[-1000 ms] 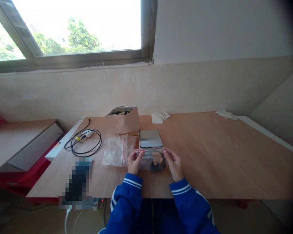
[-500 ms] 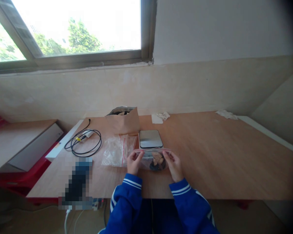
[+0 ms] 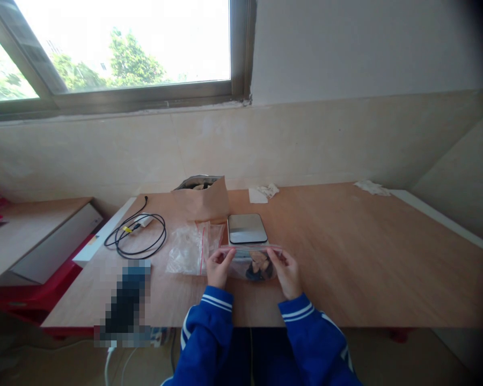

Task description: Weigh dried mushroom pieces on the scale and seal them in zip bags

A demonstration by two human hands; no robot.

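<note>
Between my two hands is a clear zip bag (image 3: pixel 238 268) with a red strip along its top edge. Brown and dark dried pieces (image 3: pixel 260 265) lie in its right part. My left hand (image 3: pixel 219 268) pinches the left end of the top edge between thumb and fingers. At the other end my right hand (image 3: pixel 285 271) pinches the same edge. Just behind the bag stands a small scale (image 3: pixel 247 229) with a shiny silver top. A pile of clear zip bags (image 3: pixel 187 249) lies left of my left hand.
An opened brown paper bag (image 3: pixel 201 205) with dark and tan pieces stands behind the pile. To the left are a coiled black cable (image 3: pixel 163 236), a white adapter (image 3: pixel 144 220) and a blurred-out dark object (image 3: pixel 126 300). White paper (image 3: pixel 258 195) lies by the wall.
Both hands keep their pinch on the zip bag's top edge and have barely moved. The whole view has shifted very slightly.
</note>
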